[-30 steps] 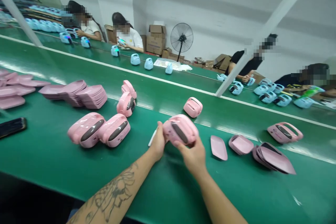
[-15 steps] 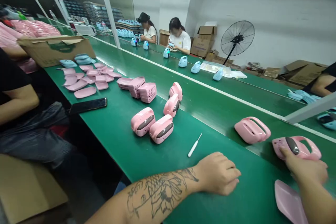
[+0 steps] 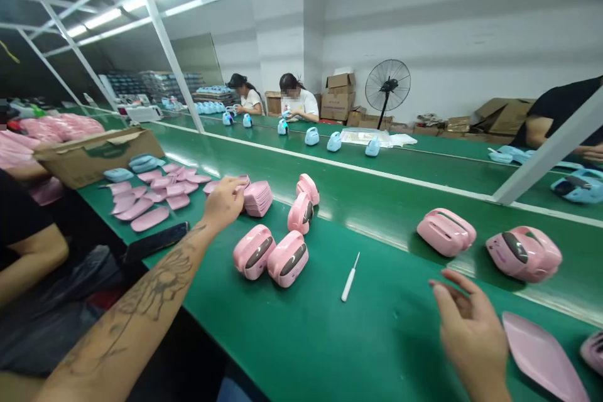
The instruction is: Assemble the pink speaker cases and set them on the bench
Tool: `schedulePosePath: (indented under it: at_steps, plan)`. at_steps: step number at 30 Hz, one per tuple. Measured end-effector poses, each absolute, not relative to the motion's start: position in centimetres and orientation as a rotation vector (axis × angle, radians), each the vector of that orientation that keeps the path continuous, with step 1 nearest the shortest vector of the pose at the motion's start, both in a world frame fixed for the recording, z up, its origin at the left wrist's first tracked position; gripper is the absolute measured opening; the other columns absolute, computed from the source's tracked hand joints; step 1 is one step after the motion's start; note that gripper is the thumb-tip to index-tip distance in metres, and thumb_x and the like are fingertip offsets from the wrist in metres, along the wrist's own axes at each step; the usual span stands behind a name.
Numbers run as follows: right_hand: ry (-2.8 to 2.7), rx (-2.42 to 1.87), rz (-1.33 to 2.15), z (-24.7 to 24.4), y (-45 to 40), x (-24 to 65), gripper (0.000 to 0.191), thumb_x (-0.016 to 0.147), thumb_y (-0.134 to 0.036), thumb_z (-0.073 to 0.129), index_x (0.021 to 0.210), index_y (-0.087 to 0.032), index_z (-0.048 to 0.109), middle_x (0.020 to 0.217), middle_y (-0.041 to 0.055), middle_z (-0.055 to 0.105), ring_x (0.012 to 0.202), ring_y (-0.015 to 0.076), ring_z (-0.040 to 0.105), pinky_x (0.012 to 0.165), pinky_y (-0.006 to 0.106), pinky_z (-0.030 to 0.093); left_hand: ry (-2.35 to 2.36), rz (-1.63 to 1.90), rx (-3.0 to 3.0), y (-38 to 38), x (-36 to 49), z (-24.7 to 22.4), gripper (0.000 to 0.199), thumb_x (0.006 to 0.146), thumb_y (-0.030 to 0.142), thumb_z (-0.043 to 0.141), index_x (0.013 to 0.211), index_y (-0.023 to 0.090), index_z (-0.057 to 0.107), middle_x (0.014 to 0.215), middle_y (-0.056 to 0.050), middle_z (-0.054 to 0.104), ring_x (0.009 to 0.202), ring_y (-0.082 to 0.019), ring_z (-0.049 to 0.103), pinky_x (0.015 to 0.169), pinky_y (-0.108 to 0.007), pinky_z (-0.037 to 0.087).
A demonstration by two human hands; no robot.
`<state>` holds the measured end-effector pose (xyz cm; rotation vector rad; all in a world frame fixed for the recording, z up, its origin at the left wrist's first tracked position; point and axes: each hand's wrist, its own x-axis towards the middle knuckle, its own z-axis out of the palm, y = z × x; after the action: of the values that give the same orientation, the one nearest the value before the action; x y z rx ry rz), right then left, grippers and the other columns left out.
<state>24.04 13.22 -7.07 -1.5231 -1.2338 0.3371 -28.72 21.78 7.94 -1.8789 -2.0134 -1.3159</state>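
Observation:
My left hand [image 3: 225,204] reaches over the pink plastic covers, its fingers at a stack of them [image 3: 258,198], and hides part of the pile. My right hand [image 3: 471,326] hangs above the green conveyor belt [image 3: 391,339] with its fingers apart, holding nothing. Next to it lies a loose pink cover [image 3: 541,358]. Beyond that hand rest two pink plastic devices [image 3: 524,254]. Four more pink devices [image 3: 287,259] sit in a group near my left forearm. A small white screwdriver [image 3: 349,276] lies on the belt between my hands.
A black phone [image 3: 155,242] lies at the belt's near edge, and a cardboard box [image 3: 98,157] stands at the far left end. A seated co-worker's arm [image 3: 28,251] is at the left. Beyond a white rail [image 3: 339,169], people work at blue devices on another belt.
The view has swung left and up. My right hand has come off the pink device and lifted away. My left hand has moved from the belt's near edge to the stacked covers.

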Motion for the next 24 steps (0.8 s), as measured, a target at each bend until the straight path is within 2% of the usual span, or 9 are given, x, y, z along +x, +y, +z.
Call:
schedulePosePath:
  at_steps: [2,4,7,13,17,20,22,24]
  plan:
    - [-1.277,-1.508,0.449,-7.1,11.7,20.9,0.052,0.092,-0.058,0.068,0.128,-0.022,0.072,0.110,0.0113,0.081,0.096,0.0312,0.079,0.092,0.047,0.060,-2.148,-1.126,-2.009,23.9,-30.9,8.5,0.018,0.100,0.029,0.070,0.113,0.019,0.079,0.129,-0.012,0.075,0.124,-0.030,0.071,0.115,-0.049,0.056]
    - [-1.303,-1.517,0.468,-7.0,11.3,19.6,0.047,0.089,-0.059,0.067,0.119,-0.023,0.076,0.112,0.0107,0.082,0.096,0.0305,0.079,0.095,0.048,0.061,-2.283,-0.989,-2.083,25.3,-32.0,8.3,0.029,0.104,0.036,0.072,0.127,0.019,0.073,0.135,-0.012,0.072,0.121,-0.027,0.072,0.107,-0.049,0.061]
    - [-1.266,-1.607,0.514,-7.2,11.7,20.2,0.047,0.085,-0.062,0.067,0.110,-0.024,0.079,0.107,0.0100,0.083,0.091,0.0309,0.079,0.089,0.047,0.063,-2.431,-0.923,-2.109,26.5,-32.5,7.7,0.035,0.107,0.041,0.068,0.136,0.021,0.068,0.141,-0.013,0.069,0.119,-0.026,0.071,0.101,-0.047,0.064]
    - [-1.094,-1.651,0.779,-7.3,12.3,21.3,0.054,0.080,-0.065,0.069,0.113,-0.023,0.079,0.109,0.0108,0.086,0.096,0.0332,0.083,0.078,0.041,0.064,-2.552,-0.887,-2.064,27.2,-32.9,9.0,0.035,0.106,0.041,0.069,0.134,0.020,0.070,0.139,-0.011,0.069,0.118,-0.027,0.072,0.100,-0.047,0.064]
    - [-1.037,-1.658,0.802,-6.7,12.1,21.0,0.057,0.078,-0.065,0.070,0.113,-0.022,0.078,0.110,0.0116,0.086,0.095,0.0330,0.083,0.078,0.040,0.063,-2.540,-0.886,-1.938,25.3,-33.0,11.0,0.024,0.102,0.035,0.071,0.116,0.017,0.079,0.120,-0.008,0.080,0.110,-0.027,0.075,0.099,-0.041,0.062]
    - [-0.998,-1.680,0.828,-6.4,12.0,21.2,0.060,0.077,-0.066,0.069,0.116,-0.021,0.078,0.113,0.0130,0.085,0.096,0.0341,0.083,0.072,0.039,0.061,-2.510,-0.940,-1.776,21.4,-32.9,10.9,0.025,0.099,0.029,0.065,0.114,0.020,0.082,0.116,-0.006,0.084,0.122,-0.031,0.072,0.108,-0.035,0.055]
    - [-0.993,-1.705,0.847,-6.2,12.0,21.1,0.061,0.076,-0.066,0.068,0.116,-0.022,0.079,0.116,0.0135,0.085,0.099,0.0355,0.083,0.065,0.037,0.059,-2.544,-0.944,-1.705,18.2,-32.9,9.5,0.023,0.098,0.028,0.065,0.113,0.022,0.082,0.124,-0.007,0.082,0.134,-0.034,0.066,0.115,-0.037,0.051]
    - [-1.011,-1.715,0.854,-6.1,12.1,20.9,0.061,0.075,-0.067,0.067,0.115,-0.022,0.079,0.116,0.0136,0.085,0.100,0.0362,0.082,0.058,0.035,0.056,-2.656,-0.925,-1.655,15.4,-32.9,7.4,0.013,0.097,0.026,0.070,0.103,0.022,0.081,0.126,-0.010,0.080,0.137,-0.035,0.064,0.119,-0.041,0.050]
